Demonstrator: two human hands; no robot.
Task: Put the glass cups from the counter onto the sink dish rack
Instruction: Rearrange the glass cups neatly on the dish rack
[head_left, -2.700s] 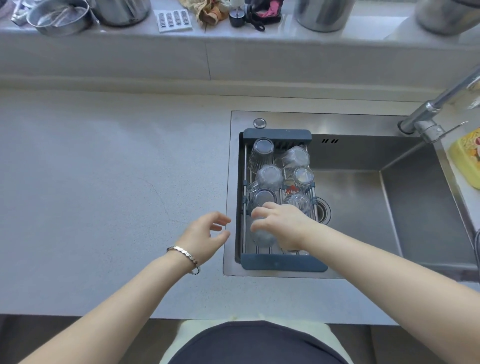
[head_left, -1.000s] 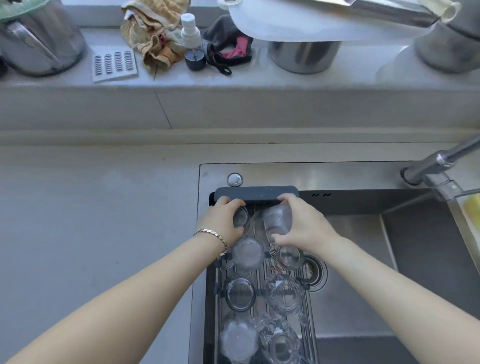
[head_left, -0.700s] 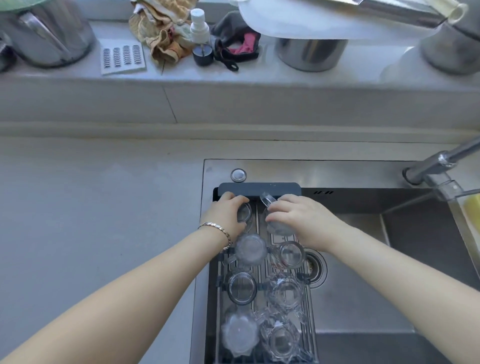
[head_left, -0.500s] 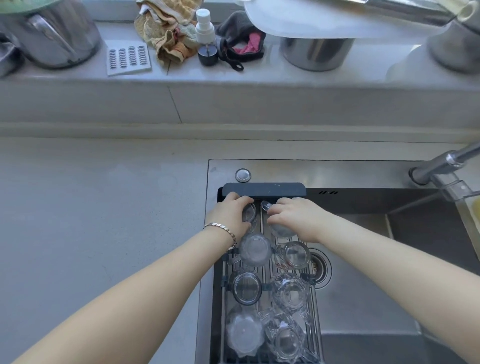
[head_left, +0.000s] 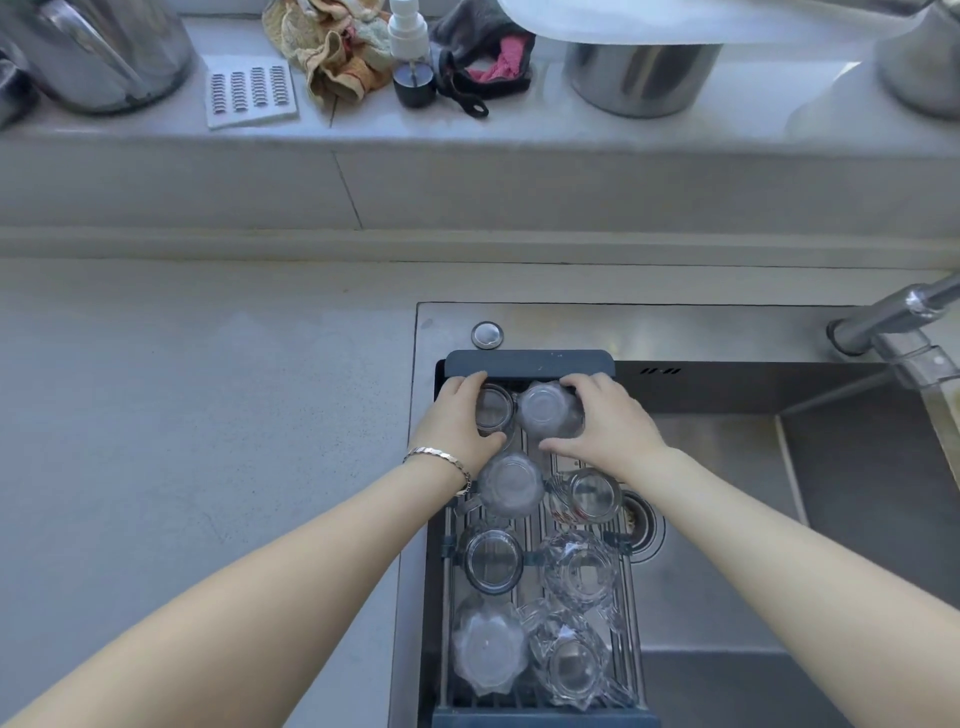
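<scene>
A dark-framed wire dish rack (head_left: 530, 361) spans the left end of the steel sink (head_left: 727, 467). Several clear glass cups stand upside down on it in two columns. My left hand (head_left: 457, 423) wraps the far-left cup (head_left: 493, 408). My right hand (head_left: 608, 426) grips the far-right cup (head_left: 545, 408), which stands bottom-up beside it. Closer to me sit other cups, such as one in the left column (head_left: 511, 483) and one in the right column (head_left: 589, 493). The nearest cups (head_left: 485, 649) lie at the rack's front edge.
Grey counter (head_left: 208, 415) stretches to the left of the sink. A faucet (head_left: 893, 317) reaches in from the right. The back ledge holds metal pots (head_left: 639, 78), a spray bottle (head_left: 410, 57), cloths (head_left: 337, 47) and a white grater plate (head_left: 252, 93).
My right hand turned the tilted far-right cup upside down and set it onto the rack's far end. My left hand stayed on the neighbouring cup. The view shifted slightly.
</scene>
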